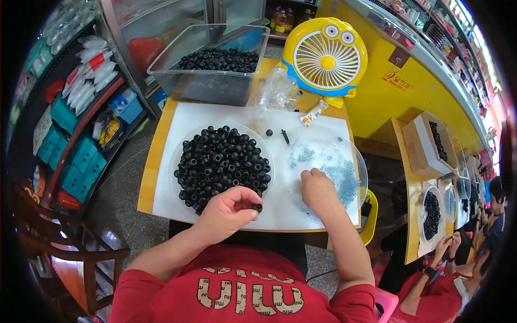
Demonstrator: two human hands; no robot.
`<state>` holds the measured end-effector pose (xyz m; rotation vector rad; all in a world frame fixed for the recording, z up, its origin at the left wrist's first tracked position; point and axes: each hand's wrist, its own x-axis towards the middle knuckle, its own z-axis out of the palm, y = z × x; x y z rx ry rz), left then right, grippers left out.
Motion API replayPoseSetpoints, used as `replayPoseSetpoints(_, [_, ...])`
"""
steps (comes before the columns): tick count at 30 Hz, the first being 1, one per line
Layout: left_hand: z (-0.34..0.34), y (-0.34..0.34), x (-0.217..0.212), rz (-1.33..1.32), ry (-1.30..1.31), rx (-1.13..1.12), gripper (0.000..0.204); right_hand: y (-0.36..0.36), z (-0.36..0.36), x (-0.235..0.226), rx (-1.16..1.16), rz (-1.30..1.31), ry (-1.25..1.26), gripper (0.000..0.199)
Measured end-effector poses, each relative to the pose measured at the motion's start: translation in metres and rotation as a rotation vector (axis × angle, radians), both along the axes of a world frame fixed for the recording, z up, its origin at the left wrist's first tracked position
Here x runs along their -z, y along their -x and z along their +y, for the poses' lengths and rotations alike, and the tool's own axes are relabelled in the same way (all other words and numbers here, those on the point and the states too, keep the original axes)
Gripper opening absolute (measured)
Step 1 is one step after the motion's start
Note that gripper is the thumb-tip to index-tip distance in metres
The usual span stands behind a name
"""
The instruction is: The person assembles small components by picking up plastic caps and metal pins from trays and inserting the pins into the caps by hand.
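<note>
Left hand (225,216): thumb and finger pinching one black part (258,207), just over near edge of left dish (173,173), heaped with black parts (218,164). Right hand (319,191): in right dish (363,185), fingertips bunched at small clear bits (346,177); can't tell if holding any. Both dishes on desk (153,180). Behind: bin (210,90) left, yellow fan (329,63) right.
</note>
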<state>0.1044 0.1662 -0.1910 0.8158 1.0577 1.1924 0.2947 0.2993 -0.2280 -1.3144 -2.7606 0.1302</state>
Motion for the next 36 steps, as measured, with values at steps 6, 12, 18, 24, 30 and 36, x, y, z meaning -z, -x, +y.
replayPoseSetpoints(6, [0.001,-0.006,0.002,0.051,-0.007,0.02,0.023,-0.007,-0.009,-0.013,0.075,0.728,0.367,0.008])
replayPoseSetpoints(12, [0.004,-0.016,-0.011,-0.056,0.054,0.039,0.036,0.007,-0.059,-0.031,-0.114,1.148,0.643,0.017])
replayPoseSetpoints(18, [0.001,-0.017,-0.008,-0.121,0.006,0.048,0.034,0.018,-0.073,-0.025,-0.213,1.229,0.517,0.02])
replayPoseSetpoints(24, [-0.01,-0.015,0.002,-0.242,0.026,-0.007,0.029,0.023,-0.083,-0.023,-0.297,1.115,0.336,0.019])
replayPoseSetpoints(30, [-0.039,0.008,0.007,-0.068,0.166,0.046,0.018,0.019,-0.089,-0.015,-0.241,1.096,0.562,0.015])
replayPoseSetpoints(36, [-0.072,0.037,0.017,-0.018,0.212,-0.002,0.012,0.038,-0.059,-0.023,-0.172,0.868,0.321,0.012])
